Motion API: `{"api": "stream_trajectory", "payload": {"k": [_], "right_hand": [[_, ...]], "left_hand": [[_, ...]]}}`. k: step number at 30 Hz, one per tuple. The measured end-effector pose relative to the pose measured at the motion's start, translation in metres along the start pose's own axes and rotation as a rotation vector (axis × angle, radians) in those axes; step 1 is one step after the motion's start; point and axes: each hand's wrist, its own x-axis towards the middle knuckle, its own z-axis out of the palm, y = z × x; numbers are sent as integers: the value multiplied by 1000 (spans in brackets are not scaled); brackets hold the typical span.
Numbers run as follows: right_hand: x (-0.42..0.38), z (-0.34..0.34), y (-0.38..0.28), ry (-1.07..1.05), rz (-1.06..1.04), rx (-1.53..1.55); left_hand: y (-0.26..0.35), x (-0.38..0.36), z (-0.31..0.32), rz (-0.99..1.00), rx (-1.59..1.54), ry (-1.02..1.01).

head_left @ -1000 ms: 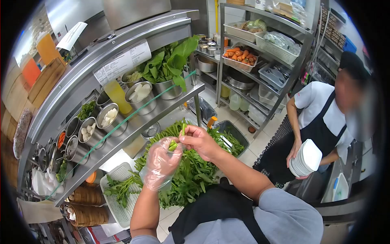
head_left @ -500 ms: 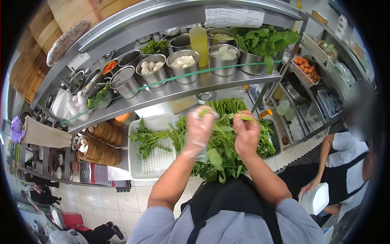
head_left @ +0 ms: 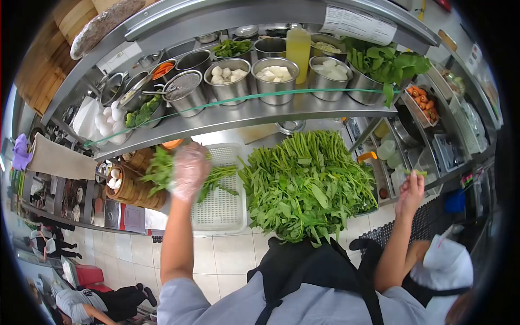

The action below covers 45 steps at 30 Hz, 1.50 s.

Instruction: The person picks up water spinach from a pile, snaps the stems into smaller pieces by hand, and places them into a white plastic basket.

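Landmark: white perforated basket (head_left: pixel 218 218). Gloved left hand (head_left: pixel 189 172) is seen above its left side; loose leafy stems (head_left: pixel 158 169) are spread past that rim, near the bamboo steamers (head_left: pixel 142 189). Finger closure cannot be told: the fingers are blurred and hidden by the back of the glove. More stems (head_left: pixel 221 174) are laid across the basket. The large heap of greens (head_left: pixel 309 189) is located just right of it. By the bare right hand (head_left: pixel 409 197), well right of basket and heap, a short green piece (head_left: pixel 416 172) is pinched between thumb and fingertips. Judged good practice: overhanging leaves should be gathered inside the rim, stems kept aligned and uncrushed, and the short piece kept apart from them.
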Motion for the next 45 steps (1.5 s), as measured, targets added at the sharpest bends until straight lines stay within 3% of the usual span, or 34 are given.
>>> {"api": "stream_trajectory", "payload": {"k": [1, 2, 4, 6, 7, 9, 10, 14, 16, 20, 22, 24, 25, 27, 29, 30, 31, 33, 36, 38, 39, 41, 45], "right_hand": [[-3, -6, -1, 19, -3, -17], [-4, -10, 0, 14, -6, -14], [-8, -14, 3, 34, 22, -25], [-15, -11, 1, 15, 15, -52], [-14, -9, -2, -3, 4, -84], [-13, -11, -8, 0, -38, -122], [-14, -19, -12, 3, -68, -156], [2, -55, -10, 44, -128, -220], [7, -61, -14, 161, -174, -324], [42, -102, 4, 192, -243, -485], [72, -126, 21, 140, -289, -781], [93, -139, 54, 99, -360, -926], [102, -147, 80, 110, -516, -1292], [122, -138, 96, 105, -688, -1635], [115, -88, 93, -178, -673, -1375], [101, -50, 79, -295, -425, -1180], [84, -12, 69, -396, -176, -980], [69, 30, 77, -723, -109, -945], [44, 73, 86, -917, -249, -1050], [41, 74, 121, -998, -262, -1122], [38, 75, 129, -1090, -228, -1186], [39, 71, 142, -1190, -191, -1239], [50, 69, 141, -1204, 6, -949]], "left_hand": [[9, 0, 22, -37, 113, -171], [-10, -25, 103, -61, 141, -168], [-2, -58, 188, -172, 192, -317], [26, -69, 201, -405, 15, -698], [28, -70, 205, -403, 8, -691], [41, -68, 216, -679, -141, -828], [41, -62, 204, -613, -121, -855], [27, -45, 172, -481, -129, -889], [22, -31, 151, -373, -290, -808], [59, 0, 80, -398, -305, -720], [78, 1, 70, -315, -497, -450], [112, 14, 56, -283, -595, -435], [134, 24, 45, -252, -691, -414], [176, 44, 32, -221, -720, -392], [211, 59, 31, -140, -696, -543], [232, 65, 33, -152, -686, -553], [255, 72, 36, -138, -738, -467], [295, 82, 53, -56, -736, -339], [325, 81, 84, 13, -615, -299], [322, 63, 104, -97, -293, -529], [321, 61, 103, -106, -283, -540], [315, 59, 100, -320, -251, -568], [320, 60, 88, -216, -394, -354]]}}
